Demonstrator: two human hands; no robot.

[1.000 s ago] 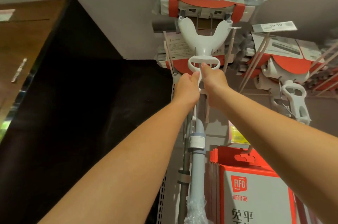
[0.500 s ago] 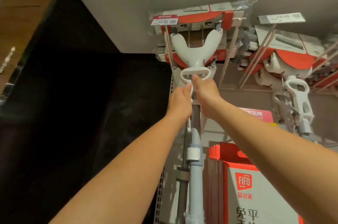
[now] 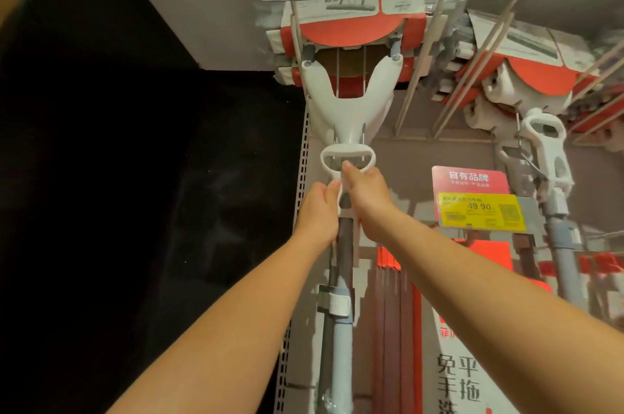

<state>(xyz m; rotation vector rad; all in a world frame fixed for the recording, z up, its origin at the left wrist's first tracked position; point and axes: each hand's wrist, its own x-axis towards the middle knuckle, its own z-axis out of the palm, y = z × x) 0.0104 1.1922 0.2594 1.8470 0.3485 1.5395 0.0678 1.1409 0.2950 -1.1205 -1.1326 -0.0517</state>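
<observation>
Left hand (image 3: pixel 317 211): fingers curled round the white plastic slider of the squeeze mop (image 3: pixel 347 99) from its left side, thumb lying up along it.
Right hand (image 3: pixel 366 197): grips the same slider from the right, just beside the left hand, one fingertip reaching up into the pull loop (image 3: pixel 347 149).
Black panel (image 3: pixel 118 177): far left of both hands, a smooth, dark, faintly speckled surface with a slanted top edge.
Shelf upright (image 3: pixel 304 177): just left of the left hand, a pale metal strip punched with rows of small slots.
Squeeze mop: hangs head-up straight ahead of the hands. A smooth white Y-shaped yoke rises above them to a head wrapped in a red and white cardboard sleeve (image 3: pixel 344 25).
Pull loop: flattened oval ring of white plastic, directly above the fingers.
Pole (image 3: pixel 345 244): dark grey tube running down below the hands, between the forearms, joined by a white clip (image 3: pixel 339 304) to a pale blue tube (image 3: pixel 341 339).
Display hooks (image 3: pixel 418 69): thin straight metal rods, above and right of the right hand.
Price label (image 3: pixel 481 211): yellow rectangle reading 49.90, right of the right hand, under a red sign (image 3: pixel 469 179).
Second mop (image 3: pixel 543 150): far right, with the same white moulded loop and a grey pole.
Boxes (image 3: pixel 472 363): red and white cartons below the right forearm.
</observation>
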